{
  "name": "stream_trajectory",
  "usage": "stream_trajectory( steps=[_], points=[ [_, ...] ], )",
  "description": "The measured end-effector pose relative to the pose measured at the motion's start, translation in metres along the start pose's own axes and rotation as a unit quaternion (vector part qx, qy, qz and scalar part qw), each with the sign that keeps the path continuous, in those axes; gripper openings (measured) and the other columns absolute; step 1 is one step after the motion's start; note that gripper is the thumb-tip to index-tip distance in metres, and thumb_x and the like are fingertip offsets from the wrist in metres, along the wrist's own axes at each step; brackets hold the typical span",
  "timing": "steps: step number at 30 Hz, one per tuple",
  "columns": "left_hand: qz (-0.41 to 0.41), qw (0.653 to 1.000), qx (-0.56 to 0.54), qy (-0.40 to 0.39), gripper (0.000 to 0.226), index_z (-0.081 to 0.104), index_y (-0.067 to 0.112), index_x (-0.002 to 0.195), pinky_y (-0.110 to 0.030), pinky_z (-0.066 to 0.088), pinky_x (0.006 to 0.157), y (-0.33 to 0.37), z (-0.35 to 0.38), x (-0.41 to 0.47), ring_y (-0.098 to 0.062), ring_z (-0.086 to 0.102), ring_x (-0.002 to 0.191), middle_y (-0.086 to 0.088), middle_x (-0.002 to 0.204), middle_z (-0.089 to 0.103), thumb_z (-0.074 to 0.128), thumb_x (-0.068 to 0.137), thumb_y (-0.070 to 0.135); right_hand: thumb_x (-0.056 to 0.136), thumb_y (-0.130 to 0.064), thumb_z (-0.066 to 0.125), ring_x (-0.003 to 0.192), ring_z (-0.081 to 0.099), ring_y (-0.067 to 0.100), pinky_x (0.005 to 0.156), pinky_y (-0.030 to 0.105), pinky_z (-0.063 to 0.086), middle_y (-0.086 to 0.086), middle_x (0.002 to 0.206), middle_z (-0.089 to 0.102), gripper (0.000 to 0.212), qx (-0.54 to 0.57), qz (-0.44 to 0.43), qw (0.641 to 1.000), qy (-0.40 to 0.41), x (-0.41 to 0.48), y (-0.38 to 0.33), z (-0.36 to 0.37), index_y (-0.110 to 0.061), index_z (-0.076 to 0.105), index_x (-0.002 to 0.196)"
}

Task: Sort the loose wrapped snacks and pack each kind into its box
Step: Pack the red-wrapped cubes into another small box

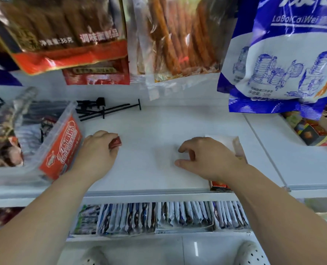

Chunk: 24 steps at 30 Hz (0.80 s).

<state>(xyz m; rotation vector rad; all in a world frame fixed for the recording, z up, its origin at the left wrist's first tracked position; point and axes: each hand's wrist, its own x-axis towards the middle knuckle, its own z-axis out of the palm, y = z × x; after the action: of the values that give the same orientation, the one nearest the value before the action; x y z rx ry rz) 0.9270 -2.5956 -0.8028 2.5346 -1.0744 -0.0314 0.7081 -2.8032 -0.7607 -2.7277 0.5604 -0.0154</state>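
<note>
Looks like mid-sort: the left hand [99, 148] is pinching a small red snack packet [115, 142] just right of the clear box [63, 148], so I'd guess the next move is lifting it left over that tilted wall. The right hand [204, 159], further right of the box, has its fingers loosely curled and is holding nothing I can see. There's bare shelf [159, 127] between them, but the front edge is close and bags [178, 35] hang overhead.

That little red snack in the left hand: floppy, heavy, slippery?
Probably light: the left hand holds the red snack with just its fingers. The shiny wrapper may be slippery. It looks flat-sided, so unlikely to roll.
</note>
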Motion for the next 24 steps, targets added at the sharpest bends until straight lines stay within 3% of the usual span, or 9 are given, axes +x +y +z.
stream_trajectory(
  steps=[3, 6, 11, 14, 19, 24],
  points=[
    [0.004, 0.997, -0.073, 0.003, 0.023, 0.071, 0.016, 0.112, -0.029, 0.045, 0.086, 0.017, -0.004, -0.003, -0.026, 0.061, 0.094, -0.005, 0.107, 0.064, 0.068, 0.09, 0.021, 0.085, -0.056, 0.063, 0.08, 0.05, 0.004, 0.072, 0.024, 0.039, -0.018, 0.078, 0.049, 0.041, 0.004, -0.004, 1.0, 0.008, -0.002, 0.001, 0.002, -0.031, 0.065, 0.117],
    [-0.044, 0.97, -0.231, -0.062, 0.021, 0.074, 0.024, 0.104, -0.029, 0.05, 0.083, 0.045, -0.007, -0.009, -0.011, 0.064, 0.09, 0.006, 0.097, 0.07, 0.066, 0.091, 0.038, 0.085, -0.05, 0.067, 0.076, 0.053, 0.005, 0.072, 0.025, 0.045, -0.014, 0.084, 0.054, 0.039, 0.033, -0.023, 0.998, 0.046, -0.006, 0.002, 0.001, -0.031, 0.065, 0.119],
    [-0.116, 0.827, -0.511, -0.205, 0.023, 0.072, 0.006, 0.1, -0.029, 0.042, 0.064, 0.095, -0.017, -0.023, -0.017, 0.057, 0.074, -0.015, 0.095, 0.073, 0.052, 0.1, 0.017, 0.078, -0.04, 0.078, 0.076, 0.057, 0.007, 0.073, 0.024, 0.05, -0.017, 0.1, 0.055, 0.054, 0.105, -0.091, 0.985, 0.105, -0.014, -0.002, -0.011, -0.038, 0.058, 0.128],
    [-0.134, 0.756, -0.587, -0.258, 0.024, 0.07, 0.001, 0.102, -0.029, 0.043, 0.059, 0.113, -0.018, -0.027, -0.018, 0.058, 0.067, -0.017, 0.089, 0.072, 0.052, 0.098, 0.017, 0.075, -0.033, 0.083, 0.075, 0.059, 0.011, 0.069, 0.022, 0.049, -0.015, 0.098, 0.06, 0.053, 0.148, -0.125, 0.975, 0.111, -0.017, -0.004, -0.015, -0.032, 0.063, 0.124],
    [-0.13, 0.738, -0.597, -0.287, 0.028, 0.068, -0.002, 0.101, -0.03, 0.042, 0.057, 0.129, -0.015, -0.025, -0.019, 0.056, 0.062, -0.017, 0.083, 0.068, 0.056, 0.096, 0.023, 0.071, -0.03, 0.087, 0.069, 0.063, 0.013, 0.066, 0.031, 0.051, -0.008, 0.088, 0.067, 0.042, 0.19, -0.118, 0.967, 0.126, -0.026, 0.001, -0.022, -0.023, 0.071, 0.109],
    [-0.109, 0.738, -0.582, -0.324, 0.033, 0.067, 0.0, 0.096, -0.031, 0.041, 0.058, 0.143, -0.008, -0.024, -0.019, 0.053, 0.059, -0.019, 0.079, 0.066, 0.053, 0.097, 0.029, 0.065, -0.035, 0.09, 0.074, 0.064, 0.01, 0.066, 0.025, 0.052, -0.01, 0.083, 0.067, 0.039, 0.205, -0.112, 0.965, 0.12, -0.036, 0.011, -0.028, -0.023, 0.071, 0.097]
  ],
)
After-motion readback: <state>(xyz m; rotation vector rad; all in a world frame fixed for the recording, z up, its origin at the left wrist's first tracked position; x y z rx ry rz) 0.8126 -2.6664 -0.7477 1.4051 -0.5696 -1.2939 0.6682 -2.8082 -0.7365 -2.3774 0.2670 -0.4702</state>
